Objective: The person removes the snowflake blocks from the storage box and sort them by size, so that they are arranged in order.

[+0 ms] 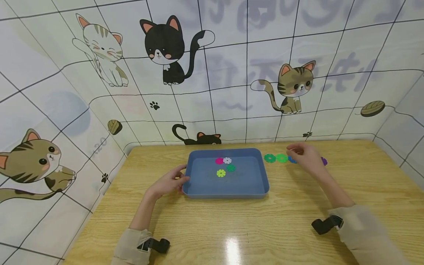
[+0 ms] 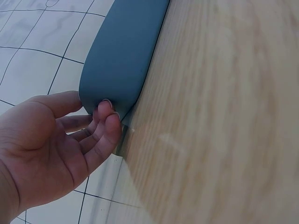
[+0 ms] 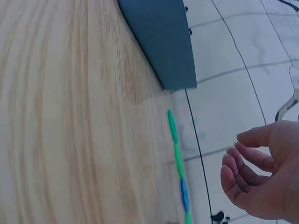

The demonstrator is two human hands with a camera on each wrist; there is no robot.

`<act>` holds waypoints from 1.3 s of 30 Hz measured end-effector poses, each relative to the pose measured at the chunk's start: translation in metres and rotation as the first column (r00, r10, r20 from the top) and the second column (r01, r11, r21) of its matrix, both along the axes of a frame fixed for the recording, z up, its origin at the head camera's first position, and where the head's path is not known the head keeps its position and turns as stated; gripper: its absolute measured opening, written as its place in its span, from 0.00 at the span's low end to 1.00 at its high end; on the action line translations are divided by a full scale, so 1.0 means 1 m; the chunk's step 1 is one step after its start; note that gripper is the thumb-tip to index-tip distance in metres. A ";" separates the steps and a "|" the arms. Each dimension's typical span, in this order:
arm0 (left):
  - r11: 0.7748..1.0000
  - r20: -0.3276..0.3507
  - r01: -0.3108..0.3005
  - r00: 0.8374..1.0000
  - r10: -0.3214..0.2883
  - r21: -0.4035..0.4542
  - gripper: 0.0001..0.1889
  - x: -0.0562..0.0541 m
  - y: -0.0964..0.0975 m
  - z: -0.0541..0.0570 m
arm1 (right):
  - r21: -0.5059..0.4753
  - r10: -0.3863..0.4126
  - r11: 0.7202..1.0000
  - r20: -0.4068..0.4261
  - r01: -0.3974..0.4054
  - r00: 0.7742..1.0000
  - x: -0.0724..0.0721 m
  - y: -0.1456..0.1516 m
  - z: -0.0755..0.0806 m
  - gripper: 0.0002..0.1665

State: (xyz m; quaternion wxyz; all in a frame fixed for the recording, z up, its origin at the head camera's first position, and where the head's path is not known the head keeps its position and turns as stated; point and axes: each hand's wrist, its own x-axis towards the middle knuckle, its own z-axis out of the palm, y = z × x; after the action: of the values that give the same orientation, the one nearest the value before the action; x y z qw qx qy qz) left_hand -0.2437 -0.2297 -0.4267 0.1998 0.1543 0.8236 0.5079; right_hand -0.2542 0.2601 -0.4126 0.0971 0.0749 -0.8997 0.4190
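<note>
A shallow blue tray (image 1: 226, 196) stands on the wooden table. My left hand (image 1: 168, 182) holds its left side, the thumb at the rim and the curled fingers against the outer wall (image 2: 119, 56). Inside lie a magenta disc (image 1: 219, 161), a white one (image 1: 227, 161), a green one (image 1: 230, 168) and a yellow-green one (image 1: 221, 173), all notched. My right hand (image 1: 306, 156) hovers over a row of similar discs right of the tray, fingers loosely bent, nothing visible between them. That row shows dark green (image 1: 269, 158), light green (image 1: 282, 158), blue (image 1: 292, 159) and purple (image 1: 324, 161) discs; the hand hides part of it.
The wooden table (image 1: 205, 228) meets a wall (image 1: 232, 121) with cat drawings and grid lines just behind the tray and the discs. Each sleeved forearm carries a black strap-on device, one at the left wrist (image 1: 154, 244) and one at the right (image 1: 327, 224).
</note>
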 end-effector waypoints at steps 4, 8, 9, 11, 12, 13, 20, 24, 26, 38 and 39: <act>1.000 -0.002 -0.001 1.000 0.001 0.000 0.36 0.000 0.000 0.001 | -0.009 0.044 0.999 -0.010 -0.044 0.999 0.000 -0.021 0.004 0.18; 1.000 0.000 -0.002 1.000 0.002 0.000 0.36 0.000 0.000 0.001 | -0.018 0.095 0.995 0.006 -0.095 0.995 -0.001 -0.042 0.007 0.17; 1.000 0.000 -0.001 1.000 0.001 0.001 0.36 0.000 0.000 0.001 | -0.023 0.109 0.994 0.008 -0.109 0.994 -0.001 -0.046 0.007 0.17; 1.000 0.002 -0.002 1.000 0.002 0.003 0.36 0.000 0.000 0.001 | -0.033 0.137 0.990 0.014 -0.136 0.990 -0.002 -0.055 0.006 0.16; 1.000 0.001 -0.003 1.000 0.003 0.002 0.36 0.000 -0.001 0.001 | -0.042 0.149 0.988 0.017 -0.148 0.989 -0.003 -0.059 0.005 0.15; 1.000 0.000 -0.002 1.000 0.002 0.003 0.36 0.000 -0.001 0.001 | -0.048 0.162 0.986 0.008 -0.161 0.987 -0.004 -0.064 0.004 0.14; 1.000 0.001 -0.002 1.000 0.002 -0.009 0.36 -0.001 -0.001 0.000 | -0.072 0.261 0.962 -0.041 -0.263 0.965 -0.005 -0.092 -0.001 0.12; 1.000 0.000 0.000 1.000 0.000 -0.004 0.36 -0.001 -0.001 -0.001 | -0.065 0.288 0.955 -0.029 -0.289 0.957 -0.006 -0.106 -0.005 0.12; 1.000 -0.003 0.000 1.000 0.000 -0.005 0.36 -0.001 -0.001 0.000 | -0.064 0.302 0.951 -0.017 -0.303 0.953 -0.007 -0.113 -0.007 0.12; 1.000 -0.003 -0.002 1.000 0.002 -0.002 0.35 -0.001 0.000 0.000 | -0.037 0.366 0.930 0.090 -0.365 0.926 -0.023 -0.143 -0.023 0.14; 1.000 -0.002 0.000 1.000 0.000 0.000 0.35 -0.001 0.000 0.000 | -0.027 0.373 0.928 0.093 -0.372 0.923 -0.024 -0.144 -0.024 0.15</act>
State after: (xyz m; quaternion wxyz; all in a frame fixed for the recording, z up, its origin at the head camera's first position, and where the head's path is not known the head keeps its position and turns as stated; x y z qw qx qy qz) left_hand -0.2442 -0.2300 -0.4267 0.1989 0.1549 0.8239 0.5075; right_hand -0.2778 0.1161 -0.4369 -0.0272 0.2236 -0.8707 0.4371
